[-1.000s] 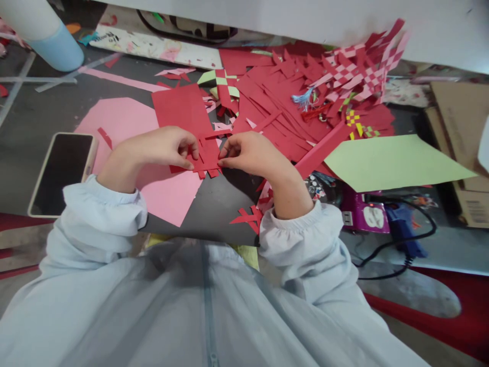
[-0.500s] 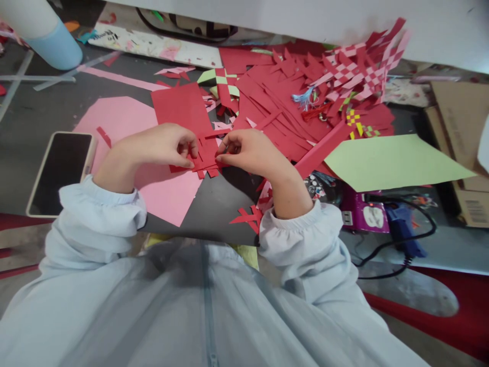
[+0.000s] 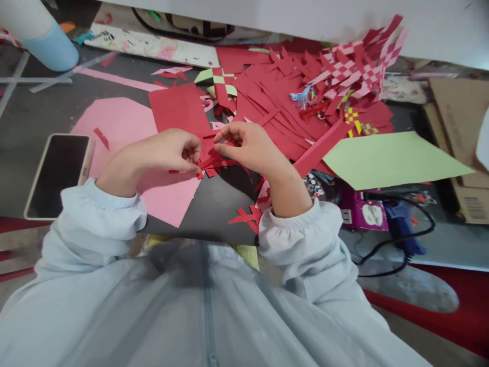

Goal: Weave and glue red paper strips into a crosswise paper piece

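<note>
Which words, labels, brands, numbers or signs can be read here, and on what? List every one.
Nothing can be read with certainty.
White strip: dark handwriting, too blurred to read.
Beige item behind it: bold dark marks, perhaps letters, unreadable.
Brown cardboard: a barcode and faint print, too small to read.
Purple box: no legible wording.

Between the left hand and the right hand, the red strips are thin paper, matt and smooth. Just beyond the grip, the red sheet is flat-finished paper; the pink sheet beneath the left hand and the pale green sheet to the grip's right are equally dull and smooth. Left of the grip, the phone shows a glossy, glass-like screen. Far right lies matt cardboard. Nearer the body, the sleeves are gathered cloth.
</note>
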A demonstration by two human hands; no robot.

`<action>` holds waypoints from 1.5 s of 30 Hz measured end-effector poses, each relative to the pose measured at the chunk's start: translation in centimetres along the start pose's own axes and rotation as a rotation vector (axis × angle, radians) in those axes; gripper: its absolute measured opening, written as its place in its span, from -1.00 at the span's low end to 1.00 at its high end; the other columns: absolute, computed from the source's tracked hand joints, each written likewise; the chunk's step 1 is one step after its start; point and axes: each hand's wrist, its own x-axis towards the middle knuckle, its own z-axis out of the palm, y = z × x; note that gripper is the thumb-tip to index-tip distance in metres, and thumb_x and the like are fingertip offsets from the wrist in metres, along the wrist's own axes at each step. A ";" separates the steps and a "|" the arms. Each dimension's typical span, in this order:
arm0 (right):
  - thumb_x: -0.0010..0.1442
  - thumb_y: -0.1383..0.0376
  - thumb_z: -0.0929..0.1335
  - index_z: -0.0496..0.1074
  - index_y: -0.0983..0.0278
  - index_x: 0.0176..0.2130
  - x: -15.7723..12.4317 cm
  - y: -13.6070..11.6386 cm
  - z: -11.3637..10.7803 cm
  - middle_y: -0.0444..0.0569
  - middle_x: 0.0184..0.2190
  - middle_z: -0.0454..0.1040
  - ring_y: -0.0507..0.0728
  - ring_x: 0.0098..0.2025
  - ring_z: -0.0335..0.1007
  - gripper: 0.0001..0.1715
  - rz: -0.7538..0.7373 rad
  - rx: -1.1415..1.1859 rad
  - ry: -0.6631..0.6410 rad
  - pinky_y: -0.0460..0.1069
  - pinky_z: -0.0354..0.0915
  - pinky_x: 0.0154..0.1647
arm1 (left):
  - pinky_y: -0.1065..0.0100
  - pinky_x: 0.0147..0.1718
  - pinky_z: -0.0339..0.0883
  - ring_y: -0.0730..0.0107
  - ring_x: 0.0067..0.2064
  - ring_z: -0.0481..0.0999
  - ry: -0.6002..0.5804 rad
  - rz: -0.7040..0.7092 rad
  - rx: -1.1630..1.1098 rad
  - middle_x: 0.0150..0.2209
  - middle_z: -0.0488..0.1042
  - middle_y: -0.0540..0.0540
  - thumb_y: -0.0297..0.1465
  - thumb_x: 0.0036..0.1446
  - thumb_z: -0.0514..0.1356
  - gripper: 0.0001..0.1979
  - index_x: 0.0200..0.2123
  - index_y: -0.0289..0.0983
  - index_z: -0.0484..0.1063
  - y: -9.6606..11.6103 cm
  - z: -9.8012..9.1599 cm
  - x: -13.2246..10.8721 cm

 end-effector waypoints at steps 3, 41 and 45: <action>0.13 0.38 0.38 0.49 0.27 -0.28 0.1 -0.3 0.7 -0.11 -0.38 0.47 0.03 -0.39 0.32 -0.91 -0.031 0.091 0.018 0.01 0.28 -0.28 | 0.39 -0.48 0.07 0.46 -0.49 0.32 0.063 -0.028 0.051 -0.53 0.33 0.05 -0.21 -0.02 0.32 -0.72 -0.47 -0.22 0.29 1.0 0.4 -0.1; 0.12 0.31 0.41 0.61 0.27 -0.35 -0.7 -1.1 -1.3 -0.01 -0.35 0.58 0.13 -0.29 0.39 -0.87 -0.127 -0.300 -0.107 0.03 0.22 -0.20 | 0.39 -0.38 0.22 0.36 -0.37 0.50 0.004 0.006 0.036 -0.37 0.53 -0.02 -0.21 0.21 0.10 -0.81 -0.32 -0.20 0.35 0.9 0.4 -0.3; 0.17 0.26 0.41 0.58 0.28 -0.39 -0.7 -1.6 -1.0 -0.06 -0.44 0.56 0.06 -0.40 0.34 -0.84 -0.073 -0.226 -0.141 0.00 0.20 -0.28 | 0.41 -0.32 0.27 0.35 -0.29 0.55 -0.010 0.047 0.013 -0.30 0.58 -0.02 -0.12 0.22 0.13 -0.73 -0.28 -0.21 0.40 0.3 0.5 -0.2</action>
